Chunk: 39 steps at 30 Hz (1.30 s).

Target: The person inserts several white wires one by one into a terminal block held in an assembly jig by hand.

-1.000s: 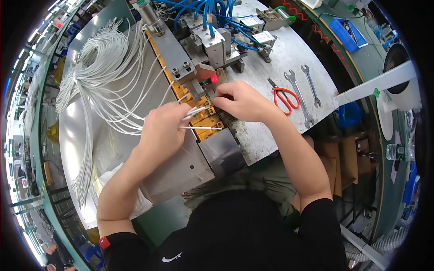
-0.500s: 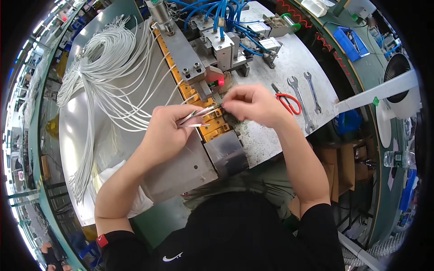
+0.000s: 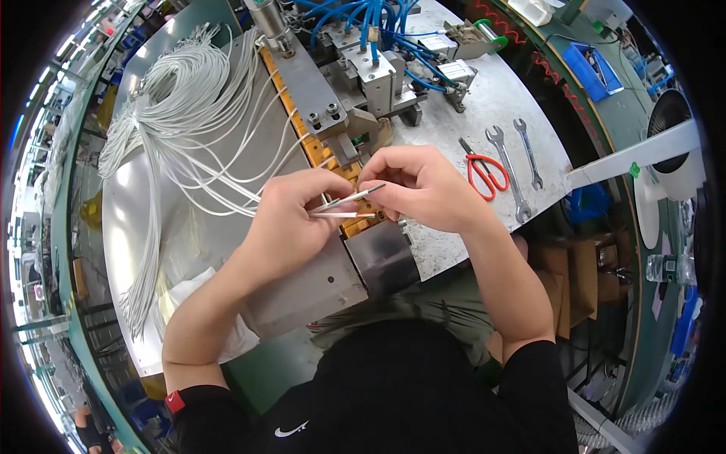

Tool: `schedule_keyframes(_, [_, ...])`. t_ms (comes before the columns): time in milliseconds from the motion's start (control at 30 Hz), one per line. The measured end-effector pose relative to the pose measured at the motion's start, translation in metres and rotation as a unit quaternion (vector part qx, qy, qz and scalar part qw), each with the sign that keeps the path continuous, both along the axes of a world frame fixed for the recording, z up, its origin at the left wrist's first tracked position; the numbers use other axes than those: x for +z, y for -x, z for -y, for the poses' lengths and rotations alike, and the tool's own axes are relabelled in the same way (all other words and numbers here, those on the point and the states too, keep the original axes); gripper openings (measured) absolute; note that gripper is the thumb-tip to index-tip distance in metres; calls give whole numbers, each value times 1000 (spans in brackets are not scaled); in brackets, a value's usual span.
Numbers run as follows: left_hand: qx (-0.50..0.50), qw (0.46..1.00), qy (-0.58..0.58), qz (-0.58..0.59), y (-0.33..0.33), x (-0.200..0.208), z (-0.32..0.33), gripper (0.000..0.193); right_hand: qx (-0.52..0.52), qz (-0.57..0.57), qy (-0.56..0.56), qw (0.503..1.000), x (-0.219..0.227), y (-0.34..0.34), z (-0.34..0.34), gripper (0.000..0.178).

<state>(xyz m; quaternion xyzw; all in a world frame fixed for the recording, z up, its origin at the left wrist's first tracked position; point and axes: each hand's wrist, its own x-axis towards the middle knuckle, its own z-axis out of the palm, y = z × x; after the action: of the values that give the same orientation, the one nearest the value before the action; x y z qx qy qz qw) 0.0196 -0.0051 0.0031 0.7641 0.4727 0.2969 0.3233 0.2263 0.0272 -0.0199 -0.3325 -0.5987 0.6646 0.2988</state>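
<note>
My left hand [image 3: 291, 219] pinches the stripped ends of thin white wires [image 3: 344, 206] that stick out to the right. My right hand [image 3: 420, 185] meets them from the right and holds their tips between thumb and fingers. Both hands hover just above the orange slotted strip [image 3: 344, 170] of a metal fixture [image 3: 302, 76]. The strip's near part is hidden under my hands. A big bundle of the same white wires [image 3: 181, 113] lies on the steel sheet to the left, and some strands run from it toward my left hand.
Blue air hoses [image 3: 378, 23] and metal blocks [image 3: 378, 79] crowd the far side of the fixture. Red-handled scissors [image 3: 484, 174] and two spanners [image 3: 514, 170] lie on the grey plate at the right. A white fan [image 3: 669, 163] stands beyond the bench edge.
Both hands have lifted slightly off the orange strip and come toward me, with the wire ends between them. The view has tilted, so the fixture sits higher in the picture.
</note>
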Motion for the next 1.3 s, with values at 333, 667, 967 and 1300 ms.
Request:
schedule_keyframes(333, [-53,980,189,27,9,0,0,23,31,36,10,999,3,0,2,11])
schedule_keyframes(667, [-54,975,215,12,7,-3,1,18,6,73,-67,995,2,5,7,9])
schedule_keyframes(967, [-9,995,84,57,2,-9,5,13,-18,-1,59,998,4,9,10,8])
schedule_keyframes(1300, [-31,983,170,55,5,-1,4,17,-4,22,-11,1000,8,7,11,8])
